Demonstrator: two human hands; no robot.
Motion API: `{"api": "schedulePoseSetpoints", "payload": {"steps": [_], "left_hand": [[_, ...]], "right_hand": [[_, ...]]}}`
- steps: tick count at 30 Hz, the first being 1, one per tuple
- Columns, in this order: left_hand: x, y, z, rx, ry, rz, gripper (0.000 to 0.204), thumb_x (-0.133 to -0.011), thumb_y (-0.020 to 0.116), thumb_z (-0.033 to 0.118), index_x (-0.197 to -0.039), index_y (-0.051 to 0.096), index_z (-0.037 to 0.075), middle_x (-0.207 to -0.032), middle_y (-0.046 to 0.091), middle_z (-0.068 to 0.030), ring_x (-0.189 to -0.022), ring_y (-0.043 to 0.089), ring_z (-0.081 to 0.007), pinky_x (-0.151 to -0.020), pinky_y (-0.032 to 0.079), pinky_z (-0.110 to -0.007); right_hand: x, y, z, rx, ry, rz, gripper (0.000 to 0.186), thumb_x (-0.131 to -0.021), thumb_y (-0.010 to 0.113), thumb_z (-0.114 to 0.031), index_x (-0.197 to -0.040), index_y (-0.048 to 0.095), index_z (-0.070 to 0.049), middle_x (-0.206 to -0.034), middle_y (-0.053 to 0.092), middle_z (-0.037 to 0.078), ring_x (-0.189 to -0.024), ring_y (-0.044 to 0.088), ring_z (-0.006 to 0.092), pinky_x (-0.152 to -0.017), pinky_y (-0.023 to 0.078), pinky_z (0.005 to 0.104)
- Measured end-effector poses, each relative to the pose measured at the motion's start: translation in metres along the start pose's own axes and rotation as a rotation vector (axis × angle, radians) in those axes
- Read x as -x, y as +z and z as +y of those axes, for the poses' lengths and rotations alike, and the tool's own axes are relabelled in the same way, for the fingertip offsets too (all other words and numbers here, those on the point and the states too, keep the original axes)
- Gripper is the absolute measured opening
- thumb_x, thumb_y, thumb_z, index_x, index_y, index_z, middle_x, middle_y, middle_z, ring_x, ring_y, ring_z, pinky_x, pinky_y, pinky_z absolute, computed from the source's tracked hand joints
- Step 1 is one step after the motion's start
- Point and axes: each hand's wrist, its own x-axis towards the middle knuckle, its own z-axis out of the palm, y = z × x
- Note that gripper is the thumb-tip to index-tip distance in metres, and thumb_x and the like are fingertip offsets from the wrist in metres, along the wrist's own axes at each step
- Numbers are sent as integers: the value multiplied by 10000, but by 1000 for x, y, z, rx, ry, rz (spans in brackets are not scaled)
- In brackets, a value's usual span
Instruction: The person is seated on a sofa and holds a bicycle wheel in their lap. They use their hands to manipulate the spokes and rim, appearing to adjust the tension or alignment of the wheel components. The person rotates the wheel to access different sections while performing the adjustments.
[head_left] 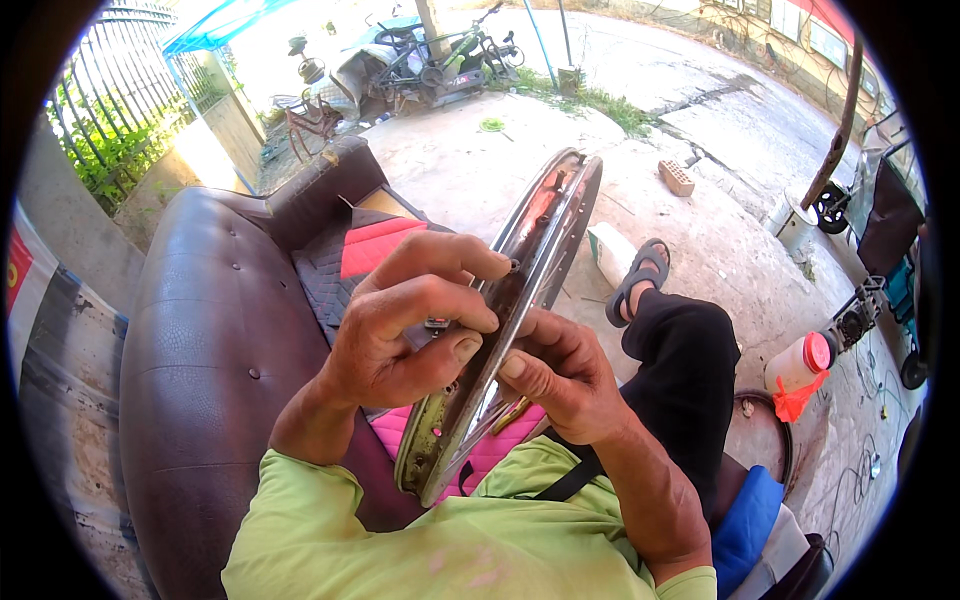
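A bare metal bicycle wheel rim (420, 455) with small holes stands tilted before my chest, its lower edge by my shirt. My left hand (410, 325) is at its outer channel, fingers bent and thumb drawn in toward them. A small metallic piece (437, 323) shows between those fingers; I cannot make out its kind or what the fingertips pinch. From the other side, my right hand (565, 375) grips the rim, thumb on the near edge and fingers curled behind. What those hidden fingers touch cannot be seen.
I sit on a brown leather sofa (220, 350) with a pink and grey quilted pad (385, 245). Right of my leg stand a red-lidded container (800, 360) and a black tyre (785, 440). A brick (676, 178) lies ahead; bicycles (460, 60) stand farther back.
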Motion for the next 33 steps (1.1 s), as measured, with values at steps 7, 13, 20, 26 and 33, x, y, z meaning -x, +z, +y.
{"api": "schedulePoseSetpoints", "payload": {"steps": [7, 13, 20, 26, 33], "left_hand": [[2, 2, -3, 21, 14, -2, 199, -795, 649, 26, -990, 688, 39, -1239, 603, -173, -1008, 613, -233, -847, 506, -360], [3, 4, -6, 53, 22, 2, 204, -806, 635, 26, -1005, 683, 28, -1255, 590, -190, -984, 606, -221, -833, 503, -354], [5, 5, -7, 65, 22, 10, 195, -816, 632, 32, -1004, 683, 23, -1260, 585, -197, -958, 602, -210, -820, 502, -347], [4, 6, -8, 60, 37, 15, 191, -821, 631, 37, -1004, 683, 20, -1261, 585, -199, -968, 605, -217, -831, 502, -353], [5, 6, -7, 69, 28, 14, 190, -825, 626, 37, -1005, 679, 15, -1265, 581, -204, -957, 608, -216, -833, 503, -354]], "right_hand": [[2, 1, 0, 1, -8, -32, 274, -998, 656, -213, -1164, 645, 5, -842, 603, -21, -734, 519, 45, -657, 451, 233], [2, -3, 2, 21, -5, -41, 257, -1005, 646, -210, -1144, 655, 5, -831, 583, -39, -732, 491, 39, -645, 422, 228], [3, -1, 2, 22, -9, -29, 268, -1004, 649, -219, -1149, 654, 6, -853, 600, -36, -749, 501, 40, -657, 430, 230], [3, -1, 1, 10, -6, -33, 276, -999, 657, -229, -1139, 654, 9, -877, 626, -23, -772, 531, 47, -679, 454, 233], [3, -4, 3, 36, 5, -40, 287, -988, 674, -243, -1119, 652, 11, -902, 650, -8, -787, 546, 50, -687, 460, 236]]}}
